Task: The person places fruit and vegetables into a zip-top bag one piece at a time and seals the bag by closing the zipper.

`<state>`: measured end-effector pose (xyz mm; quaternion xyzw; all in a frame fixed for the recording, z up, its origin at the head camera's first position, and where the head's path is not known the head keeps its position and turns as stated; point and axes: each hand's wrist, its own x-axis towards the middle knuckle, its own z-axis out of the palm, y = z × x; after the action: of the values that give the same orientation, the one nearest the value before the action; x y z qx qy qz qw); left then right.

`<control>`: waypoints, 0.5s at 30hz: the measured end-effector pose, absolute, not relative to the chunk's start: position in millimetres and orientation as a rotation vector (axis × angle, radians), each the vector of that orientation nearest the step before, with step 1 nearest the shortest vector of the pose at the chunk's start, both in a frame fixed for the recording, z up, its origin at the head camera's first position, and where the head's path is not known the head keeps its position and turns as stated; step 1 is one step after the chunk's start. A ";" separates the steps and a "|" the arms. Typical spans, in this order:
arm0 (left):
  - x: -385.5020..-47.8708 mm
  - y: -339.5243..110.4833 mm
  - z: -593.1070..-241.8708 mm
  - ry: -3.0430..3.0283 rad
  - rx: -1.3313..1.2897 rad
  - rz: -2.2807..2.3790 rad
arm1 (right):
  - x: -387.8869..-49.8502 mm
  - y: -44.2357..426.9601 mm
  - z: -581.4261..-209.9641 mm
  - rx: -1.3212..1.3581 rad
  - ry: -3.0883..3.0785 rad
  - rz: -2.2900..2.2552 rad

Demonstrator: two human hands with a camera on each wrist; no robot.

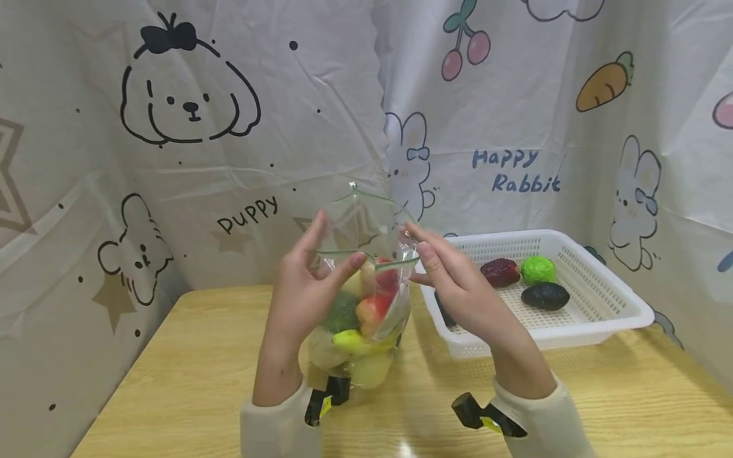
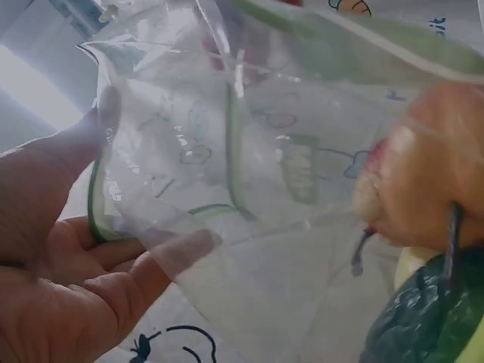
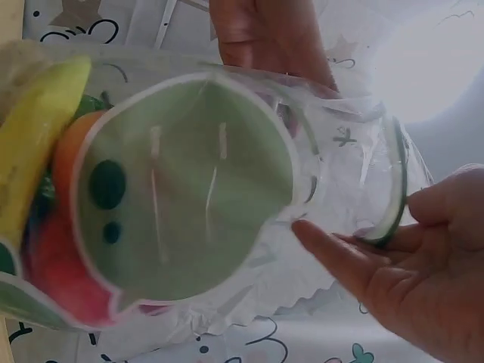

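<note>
A clear plastic bag (image 1: 366, 219) with a green-edged mouth stands on the table, its mouth spread apart. Inside are several pieces of fruit: a red-and-yellow one (image 1: 373, 310), a dark green one (image 1: 342, 312) and a yellow one (image 1: 350, 342). My left hand (image 1: 303, 292) holds the left side of the rim between thumb and fingers. On the right side, my right hand (image 1: 466, 286) grips the rim the same way. A stemmed orange-pink fruit (image 2: 435, 162) shows through the film in the left wrist view. The right wrist view shows a pale green print (image 3: 189, 197) on the bag.
A white slotted basket (image 1: 595, 334) stands at the right on the wooden table (image 1: 189, 375). It holds a dark red piece (image 1: 500, 272), a bright green one (image 1: 538, 270), a black oval one (image 1: 545, 296) and a partly hidden dark item (image 1: 444, 312). Printed cloth hangs behind.
</note>
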<state>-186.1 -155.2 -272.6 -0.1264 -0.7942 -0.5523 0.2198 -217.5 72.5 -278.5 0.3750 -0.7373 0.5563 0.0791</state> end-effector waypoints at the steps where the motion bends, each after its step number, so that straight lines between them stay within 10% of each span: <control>1: -186.5 -155.9 -272.8 -2.158 -0.358 -1.560 | -217.1 71.4 -278.7 1.132 -2.176 1.669; 15: -187.6 -154.2 -273.4 -2.340 -0.358 -1.367 | -224.1 83.2 -275.8 1.085 -2.290 1.527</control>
<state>-187.6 -154.2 -273.4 -0.1283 -0.8383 -0.4896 0.2028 -224.1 83.2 -275.8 0.3651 -0.7708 0.5141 0.0914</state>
